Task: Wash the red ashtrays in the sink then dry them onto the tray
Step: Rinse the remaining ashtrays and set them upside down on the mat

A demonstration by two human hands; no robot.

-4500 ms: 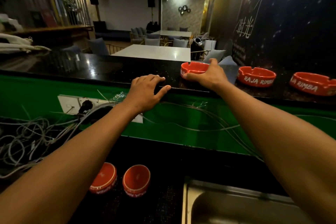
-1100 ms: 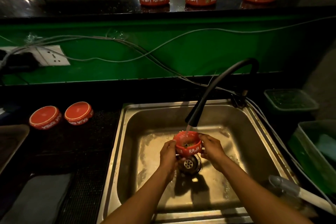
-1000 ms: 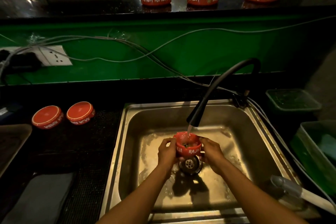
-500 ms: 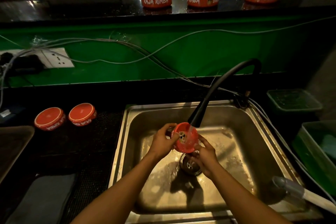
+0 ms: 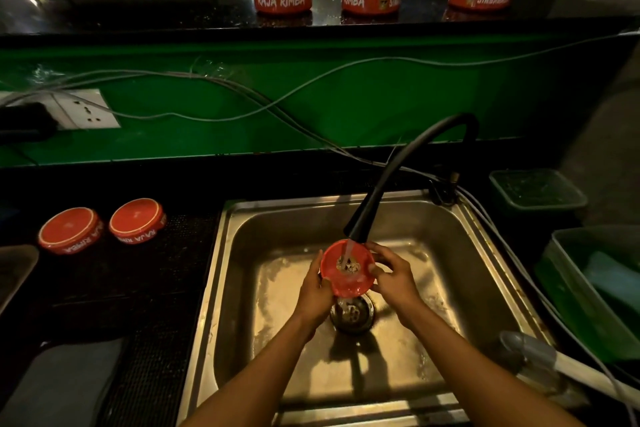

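Holding the ashtray over the sink drain, I grip it with my left hand and right hand under the faucet.

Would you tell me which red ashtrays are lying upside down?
The two ashtrays on the dark mat left of the sink; the three on the bar counter stand upright.

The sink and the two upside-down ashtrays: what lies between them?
Only bare dark textured mat separates the sink from the upside-down ashtrays, head view.
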